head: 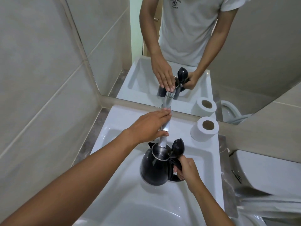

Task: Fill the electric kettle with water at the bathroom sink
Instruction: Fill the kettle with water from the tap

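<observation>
A black electric kettle [154, 170] with a steel rim sits in the white sink basin [123, 193], its lid [178, 146] flipped open. My right hand [187, 168] grips the kettle's handle on the right side. The chrome faucet [163, 139] reaches over the kettle's mouth, its spout end just above the opening. My left hand [149, 126] lies flat on top of the faucet, fingers stretched toward the mirror. I cannot make out any water stream.
A toilet paper roll [205, 128] stands on the sink's back right corner. The mirror [179, 54] behind reflects the person, kettle and roll. A toilet tank [263, 170] is on the right, a tiled wall [40, 79] on the left.
</observation>
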